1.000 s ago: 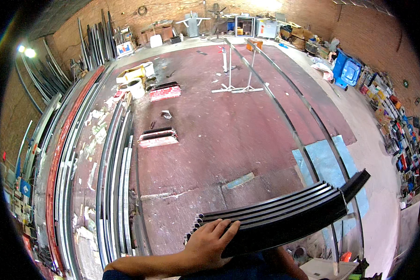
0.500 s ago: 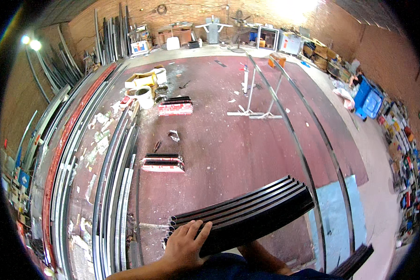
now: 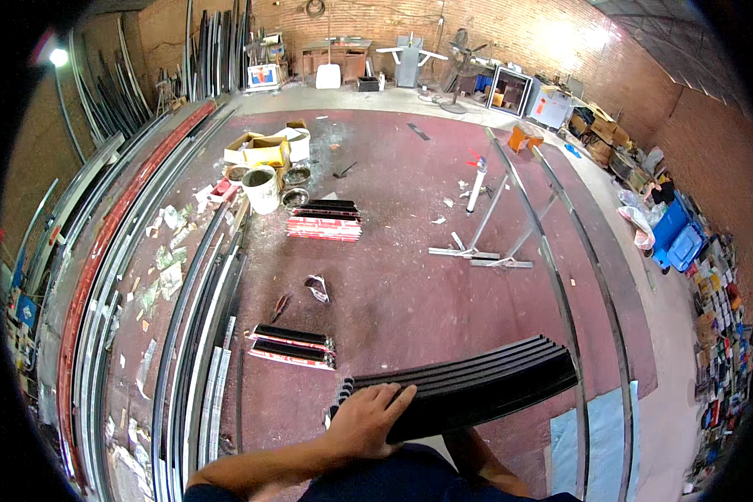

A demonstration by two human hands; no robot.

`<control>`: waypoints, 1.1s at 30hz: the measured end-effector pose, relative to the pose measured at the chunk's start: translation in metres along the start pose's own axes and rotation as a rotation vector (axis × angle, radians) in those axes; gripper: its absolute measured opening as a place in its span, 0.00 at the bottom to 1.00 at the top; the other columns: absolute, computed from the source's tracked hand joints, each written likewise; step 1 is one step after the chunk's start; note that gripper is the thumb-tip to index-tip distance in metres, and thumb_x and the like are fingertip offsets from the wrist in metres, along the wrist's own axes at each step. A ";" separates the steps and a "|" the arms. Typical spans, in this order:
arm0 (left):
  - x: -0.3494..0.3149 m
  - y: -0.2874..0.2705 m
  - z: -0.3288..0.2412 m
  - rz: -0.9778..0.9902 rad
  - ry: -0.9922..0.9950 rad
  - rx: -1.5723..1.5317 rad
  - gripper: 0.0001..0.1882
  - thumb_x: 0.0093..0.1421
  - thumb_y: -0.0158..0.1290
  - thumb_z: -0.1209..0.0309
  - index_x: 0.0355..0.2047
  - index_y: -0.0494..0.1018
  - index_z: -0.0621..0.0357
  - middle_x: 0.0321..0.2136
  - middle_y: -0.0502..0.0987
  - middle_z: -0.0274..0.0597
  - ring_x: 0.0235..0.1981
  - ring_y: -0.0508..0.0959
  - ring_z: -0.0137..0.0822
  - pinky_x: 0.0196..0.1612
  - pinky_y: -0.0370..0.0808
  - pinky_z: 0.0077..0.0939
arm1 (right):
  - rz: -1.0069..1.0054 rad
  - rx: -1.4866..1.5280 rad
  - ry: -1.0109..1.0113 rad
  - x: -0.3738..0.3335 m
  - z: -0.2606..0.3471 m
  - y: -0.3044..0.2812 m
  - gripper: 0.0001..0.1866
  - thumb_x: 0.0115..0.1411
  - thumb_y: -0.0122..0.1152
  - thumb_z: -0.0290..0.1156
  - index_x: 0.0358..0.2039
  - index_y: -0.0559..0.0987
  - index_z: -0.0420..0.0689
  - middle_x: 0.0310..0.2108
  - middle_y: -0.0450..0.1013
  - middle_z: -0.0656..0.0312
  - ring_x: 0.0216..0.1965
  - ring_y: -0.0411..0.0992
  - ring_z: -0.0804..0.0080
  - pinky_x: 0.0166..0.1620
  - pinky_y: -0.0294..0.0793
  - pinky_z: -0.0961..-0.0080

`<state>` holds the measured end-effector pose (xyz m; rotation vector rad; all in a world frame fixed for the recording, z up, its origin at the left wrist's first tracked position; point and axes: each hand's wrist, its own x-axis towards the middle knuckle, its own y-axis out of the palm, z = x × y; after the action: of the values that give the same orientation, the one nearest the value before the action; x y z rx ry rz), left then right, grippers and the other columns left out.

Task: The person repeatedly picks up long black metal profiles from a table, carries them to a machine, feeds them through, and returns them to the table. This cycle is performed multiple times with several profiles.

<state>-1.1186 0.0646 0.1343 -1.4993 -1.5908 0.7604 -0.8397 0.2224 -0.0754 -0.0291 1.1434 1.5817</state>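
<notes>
A bundle of long black ribbed profiles point(image 3: 477, 376) lies crosswise in front of my body, slightly higher at its right end. My left hand point(image 3: 372, 421) holds its left end, thumb side toward me, with the fingers laid over the top ridges. My right forearm point(image 3: 485, 463) reaches under the bundle; the hand itself is hidden beneath it. Ahead on the red floor sits a short stack of black profiles with red-and-white wrapping point(image 3: 293, 346). A similar larger stack point(image 3: 325, 220) lies farther off.
Long metal bars point(image 3: 201, 368) run along the left floor. Two rails on a trestle point(image 3: 552, 259) stand to the right, above a light blue sheet point(image 3: 598, 443). Pliers point(image 3: 281, 307), a white bucket point(image 3: 261, 191), a caulking gun point(image 3: 477, 186) and scattered scraps lie about the floor.
The view has shifted, so the floor stacks and trestle appear lower. The bundle stays in my hold and sits a little farther right in view. A dark bar at lower right has left view.
</notes>
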 end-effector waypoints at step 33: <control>0.398 -0.208 0.724 0.242 -0.099 0.033 0.55 0.34 0.70 0.62 0.65 0.60 0.56 0.56 0.68 0.53 0.56 0.70 0.53 0.60 0.69 0.43 | -0.021 -0.053 0.367 0.637 -0.227 0.557 0.24 0.66 0.42 0.58 0.48 0.74 0.54 0.48 0.74 0.64 0.52 0.68 0.61 0.61 0.56 0.54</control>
<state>-1.8374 0.5052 0.0125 -1.6720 -1.4756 1.0053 -1.6214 0.5984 -0.1978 -0.3786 1.3762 1.6288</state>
